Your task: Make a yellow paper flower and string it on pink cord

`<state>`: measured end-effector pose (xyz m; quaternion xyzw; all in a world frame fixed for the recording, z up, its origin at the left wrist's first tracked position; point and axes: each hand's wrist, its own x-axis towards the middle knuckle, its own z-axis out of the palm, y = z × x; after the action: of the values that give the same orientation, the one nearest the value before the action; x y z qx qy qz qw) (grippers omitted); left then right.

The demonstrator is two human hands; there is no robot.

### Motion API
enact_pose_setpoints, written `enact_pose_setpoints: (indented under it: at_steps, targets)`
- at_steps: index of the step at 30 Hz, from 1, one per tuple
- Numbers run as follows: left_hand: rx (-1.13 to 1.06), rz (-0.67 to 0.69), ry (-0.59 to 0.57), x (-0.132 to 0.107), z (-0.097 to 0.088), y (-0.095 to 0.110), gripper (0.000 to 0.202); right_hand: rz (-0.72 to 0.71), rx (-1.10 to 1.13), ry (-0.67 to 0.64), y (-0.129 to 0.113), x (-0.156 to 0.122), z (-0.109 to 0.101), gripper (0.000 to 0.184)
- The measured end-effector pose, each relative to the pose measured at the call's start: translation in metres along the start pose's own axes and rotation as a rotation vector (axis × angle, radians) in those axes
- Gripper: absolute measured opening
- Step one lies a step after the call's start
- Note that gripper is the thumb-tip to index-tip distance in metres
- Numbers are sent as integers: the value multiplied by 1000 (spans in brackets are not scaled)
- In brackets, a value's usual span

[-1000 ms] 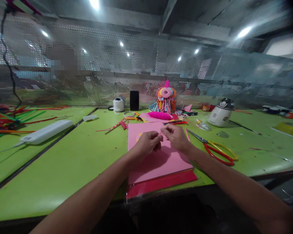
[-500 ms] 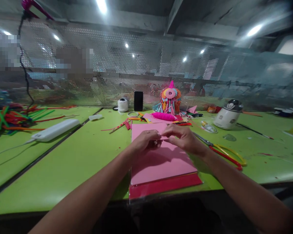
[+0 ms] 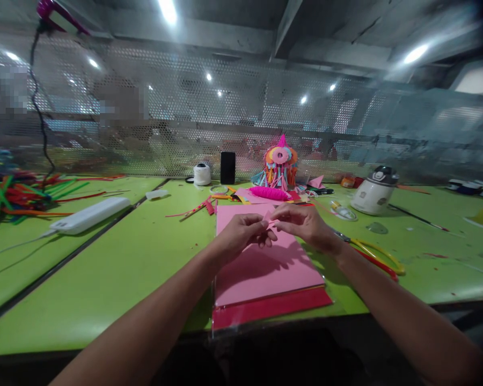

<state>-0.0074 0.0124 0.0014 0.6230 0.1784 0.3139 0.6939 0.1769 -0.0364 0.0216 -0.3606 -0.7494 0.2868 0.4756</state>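
Observation:
Between my two hands is a small folded piece of pink paper (image 3: pixel 270 219), its tip pointing up. My left hand (image 3: pixel 245 231) pinches it from the left with thumb and forefinger, the other fingers curled loosely below. From the right, my right hand (image 3: pixel 304 224) pinches its other side between thumb and fingertips. Both hands hover over a stack of pink sheets (image 3: pixel 261 279) with a red sheet (image 3: pixel 273 310) showing at its near edge. Scissors (image 3: pixel 376 256) with red and yellow handles lie just right of my right forearm.
Behind the stack stand a colourful paper lantern (image 3: pixel 280 161), a black phone (image 3: pixel 227 167) and a white jar (image 3: pixel 202 175). A white pot-shaped container (image 3: pixel 373 193) is at right. At left lie a white power strip (image 3: pixel 92 215) and bright pipe cleaners (image 3: pixel 16 201).
The small pink paper has been tilted up, so its pointed tip now shows between my fingers. My left fingers have uncurled a little; both hands stay nearly in place.

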Motion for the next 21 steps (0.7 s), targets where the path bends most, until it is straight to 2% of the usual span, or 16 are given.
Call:
enact_pose_setpoints:
  at_steps: [4, 6, 9, 13, 18, 21]
  targets:
    - [13, 19, 1, 1, -2, -1, 16, 15, 32, 59, 3, 0, 0, 15]
    - [79, 10, 27, 2, -4, -1, 15, 38, 105, 81, 6, 0, -1, 27]
    - [183, -16, 67, 3, -5, -2, 17, 64, 161, 24, 7, -1, -4, 42]
    - [260, -45, 153, 5, -4, -4, 27, 45, -32, -72, 7, -1, 0, 50]
    - [235, -62, 174, 5, 0, -3, 35, -97, -264, 51, 18, 0, 19, 45]
    - [222, -42, 169, 4, 0, -1, 31, -38, -193, 150, 23, 1, 22, 36]
